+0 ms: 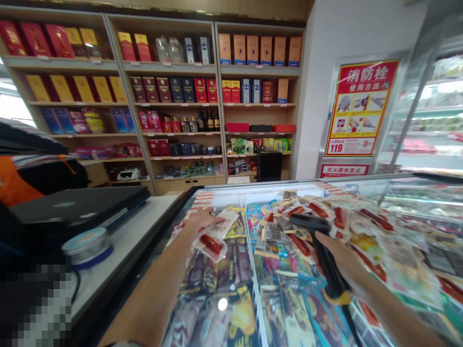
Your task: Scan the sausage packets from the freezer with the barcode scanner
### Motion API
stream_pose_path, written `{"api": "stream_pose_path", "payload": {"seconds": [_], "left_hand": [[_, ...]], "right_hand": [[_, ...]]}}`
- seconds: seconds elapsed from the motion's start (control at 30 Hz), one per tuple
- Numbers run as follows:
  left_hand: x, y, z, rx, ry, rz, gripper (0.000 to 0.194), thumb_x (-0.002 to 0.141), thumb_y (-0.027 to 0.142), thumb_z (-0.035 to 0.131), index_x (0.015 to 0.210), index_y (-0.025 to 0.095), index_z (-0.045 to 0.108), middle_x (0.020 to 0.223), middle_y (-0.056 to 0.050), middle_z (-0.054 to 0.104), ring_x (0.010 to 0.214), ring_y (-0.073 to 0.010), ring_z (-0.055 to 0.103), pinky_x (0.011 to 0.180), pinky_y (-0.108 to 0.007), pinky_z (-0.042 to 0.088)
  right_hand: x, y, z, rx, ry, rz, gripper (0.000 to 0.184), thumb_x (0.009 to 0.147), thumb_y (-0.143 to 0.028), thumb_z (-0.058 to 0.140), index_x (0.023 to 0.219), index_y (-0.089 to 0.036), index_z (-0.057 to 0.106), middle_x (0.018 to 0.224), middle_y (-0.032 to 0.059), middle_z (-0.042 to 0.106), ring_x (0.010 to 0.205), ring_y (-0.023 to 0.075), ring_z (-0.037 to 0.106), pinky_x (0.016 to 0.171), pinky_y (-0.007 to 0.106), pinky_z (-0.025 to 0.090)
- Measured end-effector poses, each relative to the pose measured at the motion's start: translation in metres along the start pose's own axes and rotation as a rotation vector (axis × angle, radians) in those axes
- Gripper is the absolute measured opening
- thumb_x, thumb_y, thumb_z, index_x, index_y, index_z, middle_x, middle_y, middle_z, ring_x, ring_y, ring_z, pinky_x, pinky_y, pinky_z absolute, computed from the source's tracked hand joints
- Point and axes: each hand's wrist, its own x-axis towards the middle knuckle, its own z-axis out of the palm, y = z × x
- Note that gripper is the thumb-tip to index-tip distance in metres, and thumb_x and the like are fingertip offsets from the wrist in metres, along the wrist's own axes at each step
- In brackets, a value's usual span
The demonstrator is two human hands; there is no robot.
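Observation:
My right hand (331,246) is wrapped around the handle of a black barcode scanner (327,260), whose head points left over the packets and whose cord runs down from the handle. My left hand (200,219) reaches over the left part of the freezer, thumb and fingers apart, at a pale clear packet (228,219); its far fingers are partly hidden. Just below it lies a vacuum-packed sausage (211,245). More packed sausages (300,245) and snack bags are heaped beside the scanner, on the glass lid.
Through the freezer glass, wrapped ice creams (289,299) show on both sides of a white divider (254,270). On the left counter (125,243) are a round tub (88,246) and a flat black device (79,205). Shelves of boxed bottles (173,91) line the back wall.

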Motion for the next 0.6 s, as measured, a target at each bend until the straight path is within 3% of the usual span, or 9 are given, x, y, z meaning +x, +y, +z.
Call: {"api": "stream_pose_path", "payload": {"seconds": [0.13, 0.23, 0.33, 0.47, 0.6], "left_hand": [[-0.049, 0.002, -0.013, 0.105, -0.056, -0.094, 0.062, 0.042, 0.057, 0.06, 0.095, 0.024, 0.058, 0.107, -0.011, 0.055, 0.103, -0.0367, 0.043, 0.075, -0.042, 0.034], [-0.084, 0.006, -0.02, 0.169, 0.076, -0.098, 0.063, 0.05, 0.06, 0.052, 0.103, 0.027, 0.053, 0.117, -0.012, 0.047, 0.112, -0.0393, 0.032, 0.079, -0.049, 0.03], [-0.108, 0.014, -0.02, 0.106, 0.089, -0.063, 0.05, 0.057, 0.053, 0.051, 0.097, 0.023, 0.057, 0.108, -0.014, 0.053, 0.108, -0.0347, 0.038, 0.083, -0.047, 0.029], [-0.112, 0.025, -0.01, -0.074, -0.041, -0.125, 0.032, 0.053, 0.043, 0.059, 0.072, 0.016, 0.059, 0.082, -0.014, 0.062, 0.091, -0.0331, 0.052, 0.078, -0.046, 0.034], [-0.105, 0.037, 0.005, -0.288, -0.12, -0.19, 0.02, 0.045, 0.025, 0.067, 0.056, 0.014, 0.055, 0.061, -0.01, 0.061, 0.072, -0.029, 0.059, 0.063, -0.038, 0.043]], "right_hand": [[-0.008, -0.001, 0.006, 0.047, -0.111, -0.031, 0.035, 0.069, -0.049, 0.046, 0.057, -0.016, 0.044, 0.042, -0.0009, 0.051, 0.032, 0.0094, 0.045, 0.032, 0.021, 0.035], [-0.013, -0.001, 0.011, 0.056, -0.168, -0.057, 0.032, 0.069, -0.047, 0.047, 0.061, -0.017, 0.044, 0.044, -0.0019, 0.051, 0.032, 0.0092, 0.045, 0.032, 0.02, 0.035], [-0.015, 0.0, 0.014, 0.066, -0.2, -0.069, 0.031, 0.07, -0.047, 0.047, 0.065, -0.017, 0.044, 0.045, -0.0017, 0.052, 0.034, 0.0091, 0.047, 0.032, 0.02, 0.036], [-0.015, 0.001, 0.015, 0.11, -0.218, -0.019, 0.031, 0.07, -0.048, 0.046, 0.066, -0.017, 0.044, 0.045, -0.0019, 0.052, 0.034, 0.0092, 0.047, 0.032, 0.019, 0.035], [-0.016, -0.001, 0.011, 0.206, -0.208, 0.002, 0.034, 0.069, -0.05, 0.046, 0.064, -0.017, 0.044, 0.047, -0.0014, 0.053, 0.035, 0.0089, 0.047, 0.031, 0.019, 0.036]]}}
